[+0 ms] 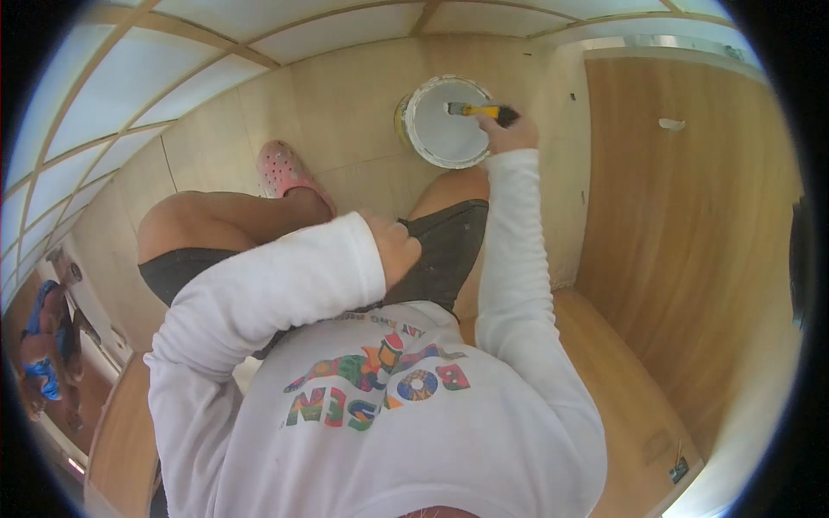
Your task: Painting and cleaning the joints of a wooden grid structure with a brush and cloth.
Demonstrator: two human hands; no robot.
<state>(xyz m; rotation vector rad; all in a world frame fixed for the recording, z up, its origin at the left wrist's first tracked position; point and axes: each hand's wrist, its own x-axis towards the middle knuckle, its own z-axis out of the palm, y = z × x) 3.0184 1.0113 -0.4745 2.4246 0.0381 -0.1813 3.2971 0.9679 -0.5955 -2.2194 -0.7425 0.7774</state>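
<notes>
Paintbrush (pixel 482 110) in my right hand (pixel 515 135), I hold it nearly level over the right part of a round paint bucket (pixel 401 121). My right fingers are closed around the brush near its dark end; the yellow middle shows clear of my grip, and the grey end points left, above the pale inside of the bucket. The bucket's rim is smeared with white, its outer wall shows a little yellow on the left, and it stands on the pale wooden floor (pixel 345 112) just beyond my right knee

My left hand (pixel 397 249) is lower, over my lap, just against my dark shorts (pixel 445 250). Its fingers are curled in, but I can't tell how tightly, or whether they have hold of anything. My left foot is in a pink clog (pixel 281 169) with holes, well to the left of the bucket. I wear a white long-sleeved shirt (pixel 414 457) with a multicoloured print across the front

To my right is a broad brown wooden panel (pixel 673 224); ahead and to my left run wooden lattice frames with whitish panes. At the far left another person in blue shows small and sideways
</notes>
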